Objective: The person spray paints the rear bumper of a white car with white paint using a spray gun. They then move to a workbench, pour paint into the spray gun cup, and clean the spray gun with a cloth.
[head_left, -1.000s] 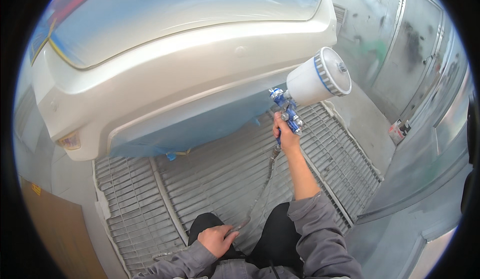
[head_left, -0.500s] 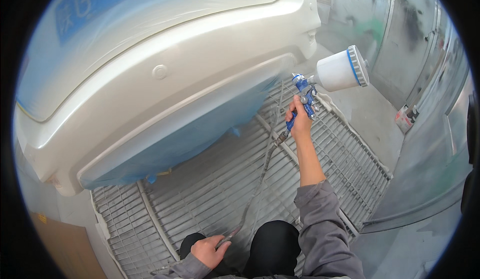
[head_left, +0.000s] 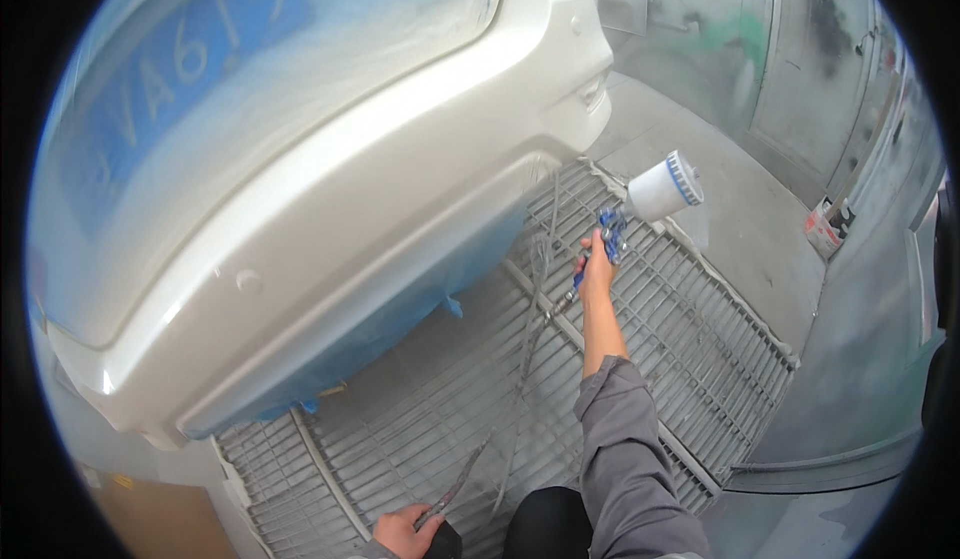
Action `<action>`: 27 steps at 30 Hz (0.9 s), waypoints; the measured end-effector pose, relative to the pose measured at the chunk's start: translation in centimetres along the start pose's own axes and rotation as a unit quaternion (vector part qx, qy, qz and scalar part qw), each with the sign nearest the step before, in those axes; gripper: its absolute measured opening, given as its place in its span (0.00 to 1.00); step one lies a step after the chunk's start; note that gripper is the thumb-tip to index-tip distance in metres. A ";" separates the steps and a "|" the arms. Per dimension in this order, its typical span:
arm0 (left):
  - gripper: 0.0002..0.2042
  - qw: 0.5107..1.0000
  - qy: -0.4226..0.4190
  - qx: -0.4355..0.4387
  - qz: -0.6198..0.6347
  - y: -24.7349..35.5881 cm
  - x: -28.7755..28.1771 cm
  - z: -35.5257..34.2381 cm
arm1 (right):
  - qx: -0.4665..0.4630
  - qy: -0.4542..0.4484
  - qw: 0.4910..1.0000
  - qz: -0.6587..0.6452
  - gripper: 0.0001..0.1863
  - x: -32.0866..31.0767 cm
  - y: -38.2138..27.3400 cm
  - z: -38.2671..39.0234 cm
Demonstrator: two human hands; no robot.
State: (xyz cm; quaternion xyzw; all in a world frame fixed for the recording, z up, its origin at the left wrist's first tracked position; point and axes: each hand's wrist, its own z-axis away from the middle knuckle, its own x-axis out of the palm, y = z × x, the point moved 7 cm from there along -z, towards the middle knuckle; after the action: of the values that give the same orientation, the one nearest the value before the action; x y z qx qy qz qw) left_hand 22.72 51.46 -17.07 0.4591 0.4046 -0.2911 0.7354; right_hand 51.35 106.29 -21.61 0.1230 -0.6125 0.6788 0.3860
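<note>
My right hand [head_left: 597, 271] is closed around the handle of a blue spray gun [head_left: 611, 235], with the arm stretched forward. The gun carries a white paint cup [head_left: 655, 195] with a blue-ringed lid, tilted to the upper right. Down near my knees, my left hand [head_left: 403, 532] grips the air hose [head_left: 462, 481], which runs up toward the gun's handle. A glossy white car bumper [head_left: 360, 199] fills the upper left, apart from the gun. Along its lower edge hangs blue masking film [head_left: 400, 324].
Clear masking film [head_left: 330, 34] covers the car above the bumper, over a blue number plate. Slatted metal grating [head_left: 430, 399] makes up the floor under me. Paint-stained wall panels [head_left: 815, 69] stand at the right, with a small red-and-white container [head_left: 825, 227] on the floor. Brown cardboard [head_left: 160, 514] lies lower left.
The view has shifted, so the bumper sits steeper and further left. My right hand and the spray gun now show lower and smaller, farther from me. My left hand still holds the hose.
</note>
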 end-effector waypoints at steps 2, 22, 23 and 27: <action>0.16 0.999 0.043 0.025 -0.011 0.4 -2.5 0.3 | 0.015 0.081 0.994 0.072 0.11 -1.4 -1.9 1.3; 0.26 0.889 -0.339 -0.053 0.305 16.0 -18.8 5.2 | -0.179 -0.094 0.871 0.448 0.10 30.7 -70.4 18.8; 0.25 0.897 -0.340 -0.069 0.273 17.0 -19.0 5.4 | -0.181 -0.097 0.864 0.459 0.10 30.9 -72.1 18.1; 0.23 0.935 -0.303 -0.034 0.181 21.9 -15.9 0.8 | -0.173 -0.105 0.840 0.503 0.08 32.9 -77.6 10.3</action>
State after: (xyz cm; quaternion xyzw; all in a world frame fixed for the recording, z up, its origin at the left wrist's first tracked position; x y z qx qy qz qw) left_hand 32.51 60.65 6.50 0.3891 0.0822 -0.2643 0.8786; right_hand 78.45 105.28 58.87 -0.2005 -0.7343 0.6458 -0.0601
